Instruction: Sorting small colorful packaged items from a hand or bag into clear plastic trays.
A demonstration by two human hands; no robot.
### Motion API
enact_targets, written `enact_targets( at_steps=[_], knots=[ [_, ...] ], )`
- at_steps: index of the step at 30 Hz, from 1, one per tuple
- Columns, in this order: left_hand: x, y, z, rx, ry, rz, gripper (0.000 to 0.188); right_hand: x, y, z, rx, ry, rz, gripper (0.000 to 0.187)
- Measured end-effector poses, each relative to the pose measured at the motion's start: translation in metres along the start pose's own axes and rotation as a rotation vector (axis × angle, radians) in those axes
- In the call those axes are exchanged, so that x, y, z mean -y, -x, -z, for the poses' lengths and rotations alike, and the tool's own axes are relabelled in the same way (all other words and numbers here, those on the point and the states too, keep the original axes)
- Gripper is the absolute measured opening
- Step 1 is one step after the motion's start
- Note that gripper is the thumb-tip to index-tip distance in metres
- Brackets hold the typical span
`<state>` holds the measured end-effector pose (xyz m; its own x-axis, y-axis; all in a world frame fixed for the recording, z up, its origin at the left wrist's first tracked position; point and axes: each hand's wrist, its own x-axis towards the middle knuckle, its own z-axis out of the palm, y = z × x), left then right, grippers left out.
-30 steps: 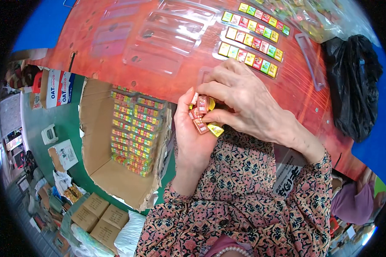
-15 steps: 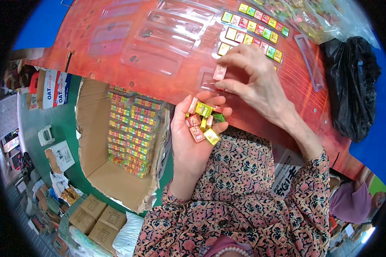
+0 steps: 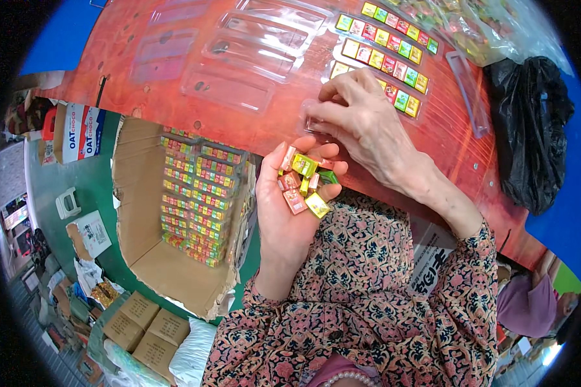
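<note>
My left hand [image 3: 281, 222] is cupped palm up in front of the table edge, holding a loose handful of small box-shaped wrapped candies [image 3: 304, 166] in yellow, red, pink and green. Beyond it, my right hand [image 3: 376, 132] reaches down with fingers pinched together at the left end of a clear plastic tray [image 3: 306, 115]. Whatever lies between those fingertips is hidden by the hand. Farther back, clear trays hold rows of the same colourful candies [image 3: 392, 42], and my right hand partly covers the nearest filled row.
Flat clear trays [image 3: 229, 90] lie on the red table [image 3: 129, 97]. At right are a narrow clear tray [image 3: 466, 93] and a black plastic bag [image 3: 526, 129]; a clear bag of candies [image 3: 490, 26] is behind. Below left, a cardboard box [image 3: 139, 193] holds stacked filled trays.
My right hand has lowered slightly left onto the tray's end, and the pink candy seen in its fingers is now out of sight. The left hand has barely moved.
</note>
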<state>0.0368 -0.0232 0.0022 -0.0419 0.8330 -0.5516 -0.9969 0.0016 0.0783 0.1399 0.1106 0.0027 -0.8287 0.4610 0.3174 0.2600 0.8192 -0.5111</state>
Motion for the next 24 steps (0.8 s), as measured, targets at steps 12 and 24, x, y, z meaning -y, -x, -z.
enact_targets(
  at_steps=[12,24],
  knots=[
    [0.001,-0.002,-0.002,-0.014,0.0,-0.01,0.038,-0.01,0.006,0.012,0.015,0.014,0.127,0.015],
    [0.002,-0.001,-0.007,-0.035,-0.009,-0.024,0.038,0.016,0.025,0.045,-0.011,-0.25,-0.071,0.018]
  ],
)
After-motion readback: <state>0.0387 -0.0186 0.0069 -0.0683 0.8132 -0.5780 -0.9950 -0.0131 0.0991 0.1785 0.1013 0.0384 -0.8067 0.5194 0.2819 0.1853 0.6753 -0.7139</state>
